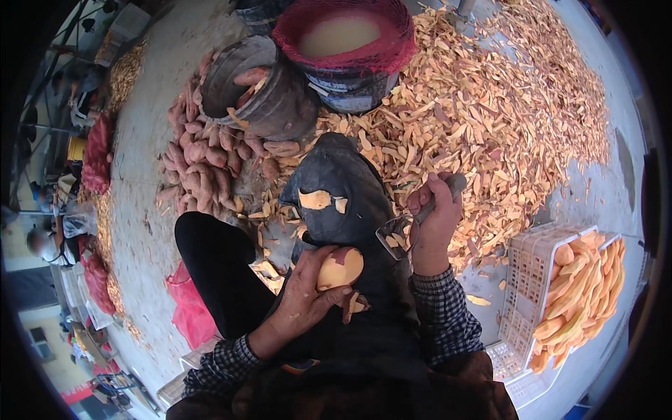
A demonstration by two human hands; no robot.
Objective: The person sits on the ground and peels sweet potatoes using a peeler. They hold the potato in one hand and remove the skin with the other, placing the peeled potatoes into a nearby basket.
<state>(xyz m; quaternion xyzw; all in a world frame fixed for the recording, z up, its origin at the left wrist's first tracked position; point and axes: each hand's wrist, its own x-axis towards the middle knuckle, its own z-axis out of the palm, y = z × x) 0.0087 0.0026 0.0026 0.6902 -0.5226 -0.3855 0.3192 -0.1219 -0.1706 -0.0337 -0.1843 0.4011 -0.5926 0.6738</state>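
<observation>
My left hand [310,299] is closed around a partly peeled sweet potato [341,269], which shows orange flesh and a patch of reddish skin at its top. To its right, apart from it, my right hand [437,226] grips the handle of a peeler [397,236] with a wide metal loop; pale peel bits show within the loop. Pieces of peel [315,200] lie on the dark cloth over my leg, and more peel hangs just below the sweet potato.
Unpeeled sweet potatoes [199,157] lie heaped beside a tilted black bucket [294,100]. Behind stands a bucket of cloudy liquid [341,39] with red netting. Peelings [488,121] cover the floor at right, near a white crate [525,283] of peeled sweet potatoes. Other people sit far left.
</observation>
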